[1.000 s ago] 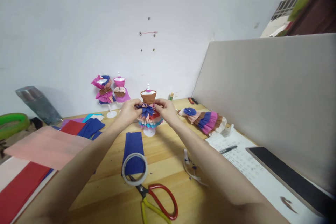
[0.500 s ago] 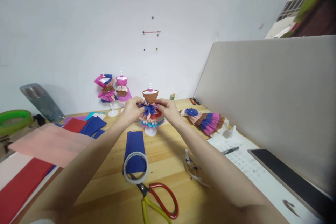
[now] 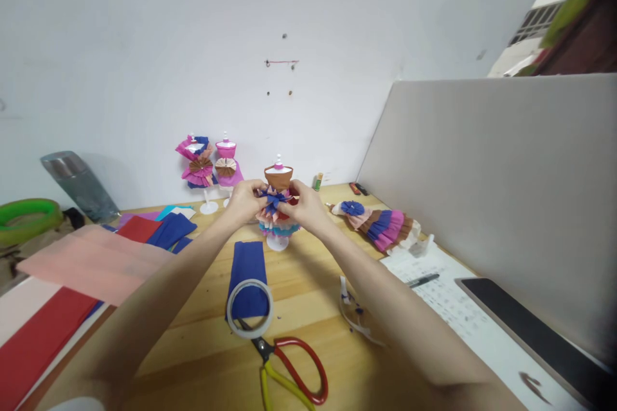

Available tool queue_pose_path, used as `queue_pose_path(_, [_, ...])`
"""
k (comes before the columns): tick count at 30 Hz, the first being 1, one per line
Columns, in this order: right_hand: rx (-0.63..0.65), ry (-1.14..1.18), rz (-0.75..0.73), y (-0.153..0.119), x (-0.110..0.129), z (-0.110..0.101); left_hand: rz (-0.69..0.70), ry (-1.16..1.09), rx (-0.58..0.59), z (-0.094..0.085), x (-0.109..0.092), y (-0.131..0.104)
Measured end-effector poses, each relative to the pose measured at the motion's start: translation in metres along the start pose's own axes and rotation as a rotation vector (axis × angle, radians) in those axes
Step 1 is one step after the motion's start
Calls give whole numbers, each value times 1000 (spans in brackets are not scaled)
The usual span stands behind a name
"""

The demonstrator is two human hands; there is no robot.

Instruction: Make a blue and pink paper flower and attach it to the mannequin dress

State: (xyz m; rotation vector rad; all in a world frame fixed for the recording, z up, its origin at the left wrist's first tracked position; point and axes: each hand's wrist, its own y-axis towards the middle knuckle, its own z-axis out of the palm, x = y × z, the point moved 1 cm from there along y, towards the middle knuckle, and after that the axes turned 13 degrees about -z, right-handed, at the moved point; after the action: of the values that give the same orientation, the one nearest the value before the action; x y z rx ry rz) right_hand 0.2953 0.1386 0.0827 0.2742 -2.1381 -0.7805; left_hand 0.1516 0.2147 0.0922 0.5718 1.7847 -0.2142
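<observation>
A small dress form (image 3: 278, 177) stands upright on its round white base at the middle of the table, wearing a brown crepe-paper top and a ruffled skirt (image 3: 278, 226) in peach, white and blue. At its waist sits a blue and pink crepe-paper flower (image 3: 274, 200). My left hand (image 3: 245, 203) pinches the flower's left edge between thumb and fingers. From the other side, my right hand (image 3: 308, 207) has its thumb on the flower's front and its fingers around the right of the waist, over a red piece. The fingertips partly hide the waist.
Scissors (image 3: 294, 366) and a tape roll (image 3: 249, 308) lie in front on a blue paper strip (image 3: 247, 257). Crepe-paper sheets (image 3: 96, 263) cover the left. Two dressed forms (image 3: 225, 164) stand behind. A paper dress (image 3: 380, 225), a pen (image 3: 423, 280) and a phone (image 3: 530, 334) lie right.
My right hand has shifted slightly left, its thumb now further over the flower's front. My left hand stays at the flower's left edge. The view has tilted a little.
</observation>
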Motion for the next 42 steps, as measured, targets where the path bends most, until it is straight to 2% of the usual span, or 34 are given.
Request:
queue_pose_path(10, [-116,-29,-9,1,-4,9,-1,-16,22,-2,2,1])
queue_pose_path(17, [-121,-51,-34,0,-6,10,-18,-48,108,-7,-1,-4])
queue_pose_path(22, [-119,-51,-45,-1,-6,11,4,-76,74,-8,1,-2])
queue_pose_path(33, [-56,-55,-43,-3,-6,6,-13,-60,130,-7,4,6])
queue_pose_path(42, [-110,-176,-68,-3,-3,9,-15,-28,113,-6,6,8])
